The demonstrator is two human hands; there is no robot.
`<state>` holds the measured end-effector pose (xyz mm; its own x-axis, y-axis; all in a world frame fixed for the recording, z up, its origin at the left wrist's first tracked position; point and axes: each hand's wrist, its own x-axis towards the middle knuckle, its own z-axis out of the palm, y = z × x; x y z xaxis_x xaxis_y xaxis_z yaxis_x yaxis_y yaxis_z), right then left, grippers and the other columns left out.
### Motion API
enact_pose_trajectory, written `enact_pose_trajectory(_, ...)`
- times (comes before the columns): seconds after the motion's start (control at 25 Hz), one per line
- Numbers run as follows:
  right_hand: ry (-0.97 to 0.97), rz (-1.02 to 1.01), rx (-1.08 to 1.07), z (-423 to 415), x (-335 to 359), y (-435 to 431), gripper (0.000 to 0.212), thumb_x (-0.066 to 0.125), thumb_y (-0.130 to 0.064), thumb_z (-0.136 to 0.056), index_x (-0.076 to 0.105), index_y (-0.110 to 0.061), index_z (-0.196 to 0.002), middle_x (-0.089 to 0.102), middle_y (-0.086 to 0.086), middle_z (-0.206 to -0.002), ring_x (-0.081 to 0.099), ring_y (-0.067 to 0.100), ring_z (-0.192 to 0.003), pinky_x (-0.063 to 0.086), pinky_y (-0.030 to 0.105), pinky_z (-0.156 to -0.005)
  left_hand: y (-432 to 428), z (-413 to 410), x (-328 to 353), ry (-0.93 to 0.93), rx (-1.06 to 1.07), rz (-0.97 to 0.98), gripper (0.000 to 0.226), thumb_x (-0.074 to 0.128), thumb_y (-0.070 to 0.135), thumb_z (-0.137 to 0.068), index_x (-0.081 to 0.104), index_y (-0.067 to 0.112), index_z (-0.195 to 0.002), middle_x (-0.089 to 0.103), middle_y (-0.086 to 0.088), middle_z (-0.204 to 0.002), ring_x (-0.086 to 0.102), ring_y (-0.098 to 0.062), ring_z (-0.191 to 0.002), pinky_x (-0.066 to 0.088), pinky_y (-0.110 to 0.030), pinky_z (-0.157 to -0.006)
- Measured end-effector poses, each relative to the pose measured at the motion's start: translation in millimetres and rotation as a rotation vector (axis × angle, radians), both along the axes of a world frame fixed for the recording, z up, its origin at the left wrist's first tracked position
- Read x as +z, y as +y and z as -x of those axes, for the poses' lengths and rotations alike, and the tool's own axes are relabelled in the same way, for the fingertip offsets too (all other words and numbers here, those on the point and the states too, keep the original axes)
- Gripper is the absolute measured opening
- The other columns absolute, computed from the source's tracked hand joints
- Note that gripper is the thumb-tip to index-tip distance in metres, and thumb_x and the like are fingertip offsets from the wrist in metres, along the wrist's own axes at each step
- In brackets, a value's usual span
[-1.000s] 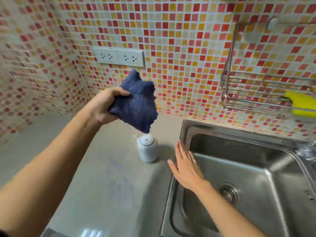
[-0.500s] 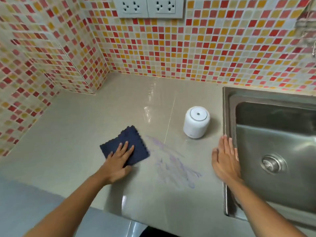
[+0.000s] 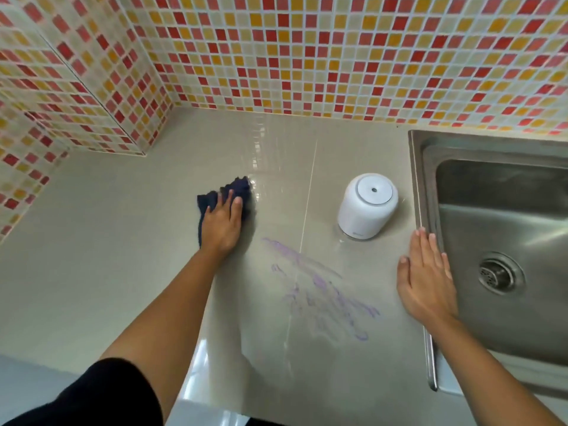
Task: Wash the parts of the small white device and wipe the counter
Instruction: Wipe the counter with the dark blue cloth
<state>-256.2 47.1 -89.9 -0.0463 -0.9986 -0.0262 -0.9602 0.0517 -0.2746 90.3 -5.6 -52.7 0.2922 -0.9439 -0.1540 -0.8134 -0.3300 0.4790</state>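
The left hand (image 3: 222, 224) is pressing flat, fingers extended, on a dark blue cloth (image 3: 229, 192) lying on the beige worktop (image 3: 101, 241). The right hand (image 3: 425, 279) is resting open and empty, palm down, at the sink (image 3: 504, 216) rim. The small white device (image 3: 367, 207) is standing upright between cloth and sink. Purple smears (image 3: 322, 287) are lying near the worktop's front edge, between the hands.
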Motion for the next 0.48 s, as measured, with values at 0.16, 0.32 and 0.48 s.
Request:
enact_pose_trajectory(0.16,-0.024,-0.004,0.007,2.5,-0.1,2.8,0.071,0.007,-0.041,-0.086,0.014,-0.006,-0.147,0.012,0.006,-0.156,0.006,0.017,-0.144,0.003,0.036,-0.115,112.5,55.9,-1.5,0.094,-0.385,0.062,0.053,0.015,0.043,-0.099,0.027,0.016,-0.144,0.028,0.002,-0.151,0.019,-0.017,-0.143,0.007,-0.021,-0.112)
enact_pose_trajectory(0.32,-0.016,0.0,0.009,2.4,-1.6,-0.3,0.071,0.007,-0.04,-0.086,0.015,-0.005,-0.147,0.013,0.008,-0.156,0.007,0.019,-0.144,0.005,0.038,-0.115,108.2,43.0,-22.3,-0.105,-0.343,0.054,0.061,0.007,0.048,-0.097,0.032,0.017,-0.143,0.034,-0.002,-0.15,0.021,-0.015,-0.142,0.017,-0.036,-0.114)
enact_pose_trajectory(0.48,-0.031,0.005,0.014,3.0,-1.6,0.5,0.071,0.008,-0.04,-0.086,0.014,-0.006,-0.147,0.012,0.007,-0.156,0.005,0.018,-0.144,0.003,0.037,-0.115,29.7,65.6,-15.2,-0.042,-0.377,-0.007,0.05,0.014,0.041,-0.099,0.021,0.025,-0.147,0.014,0.008,-0.156,0.002,-0.006,-0.144,0.004,-0.036,-0.117)
